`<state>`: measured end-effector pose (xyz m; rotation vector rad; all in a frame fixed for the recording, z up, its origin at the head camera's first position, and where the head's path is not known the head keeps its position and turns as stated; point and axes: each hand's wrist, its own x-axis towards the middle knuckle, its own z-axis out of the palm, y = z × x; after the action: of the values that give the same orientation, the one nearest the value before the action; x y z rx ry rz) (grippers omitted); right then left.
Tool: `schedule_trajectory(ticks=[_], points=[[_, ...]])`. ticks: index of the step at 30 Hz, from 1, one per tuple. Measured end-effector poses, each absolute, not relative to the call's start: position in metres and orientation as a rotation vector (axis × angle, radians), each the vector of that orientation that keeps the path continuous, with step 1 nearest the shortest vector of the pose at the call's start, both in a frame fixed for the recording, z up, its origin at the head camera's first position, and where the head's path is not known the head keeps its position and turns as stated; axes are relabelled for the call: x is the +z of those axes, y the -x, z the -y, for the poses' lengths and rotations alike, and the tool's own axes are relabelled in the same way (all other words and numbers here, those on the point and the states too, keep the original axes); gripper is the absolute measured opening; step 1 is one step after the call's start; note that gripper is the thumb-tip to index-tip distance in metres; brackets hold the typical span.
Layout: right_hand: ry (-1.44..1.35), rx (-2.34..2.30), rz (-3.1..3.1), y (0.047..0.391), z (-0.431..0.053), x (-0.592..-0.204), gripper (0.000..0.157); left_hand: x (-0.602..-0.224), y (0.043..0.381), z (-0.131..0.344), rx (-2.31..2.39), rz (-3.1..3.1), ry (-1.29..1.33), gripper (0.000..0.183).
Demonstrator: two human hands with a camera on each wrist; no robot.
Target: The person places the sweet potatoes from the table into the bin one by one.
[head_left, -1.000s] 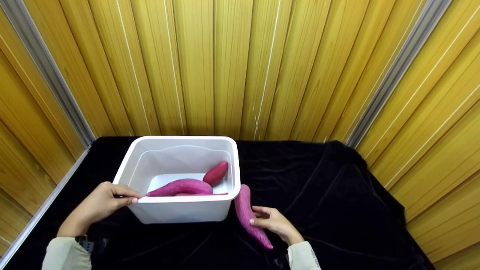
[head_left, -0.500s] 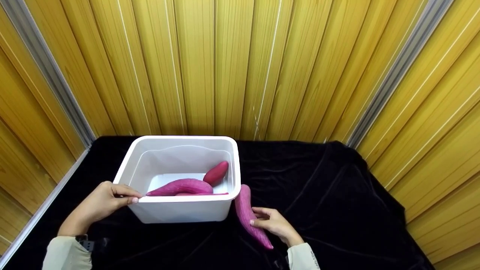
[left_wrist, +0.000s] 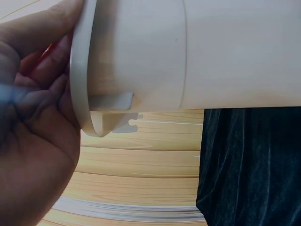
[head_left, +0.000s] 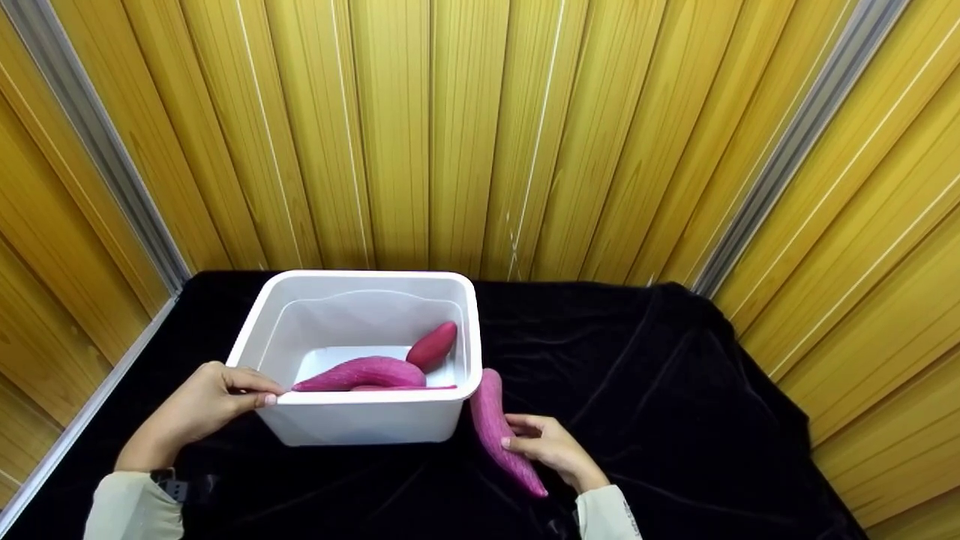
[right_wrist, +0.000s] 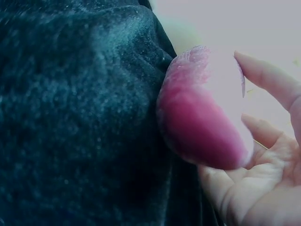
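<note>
A long, curved magenta sweet potato (head_left: 493,420) lies on the black cloth, close against the right side of a white plastic bin (head_left: 367,420). My right hand (head_left: 551,450) holds its lower part between thumb and fingers; the right wrist view shows the rounded end of the sweet potato (right_wrist: 202,122) in front of the palm. My left hand (head_left: 217,401) pinches the bin's front left rim, thumb outside, as the left wrist view of the rim (left_wrist: 81,70) confirms. Inside the bin rest a curved magenta sweet potato (head_left: 375,373) and a shorter red one (head_left: 433,346). Another reddish piece is mostly hidden behind the front wall.
Black velvety cloth (head_left: 660,420) covers the table, with folds to the right. Yellow wood-patterned walls (head_left: 465,135) enclose the back and both sides, with grey metal strips (head_left: 795,150) at the corners.
</note>
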<state>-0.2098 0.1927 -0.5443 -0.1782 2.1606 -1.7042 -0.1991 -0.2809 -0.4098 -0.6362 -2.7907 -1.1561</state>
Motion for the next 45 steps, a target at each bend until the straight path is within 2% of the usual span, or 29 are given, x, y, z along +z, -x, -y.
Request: schedule_trajectory(ticks=[45], points=[[0.189,-1.702,-2.183,0.224,-0.206,-0.508,0.06,-0.41,0.198,0.282,-1.171,2.767,0.65,0.007]])
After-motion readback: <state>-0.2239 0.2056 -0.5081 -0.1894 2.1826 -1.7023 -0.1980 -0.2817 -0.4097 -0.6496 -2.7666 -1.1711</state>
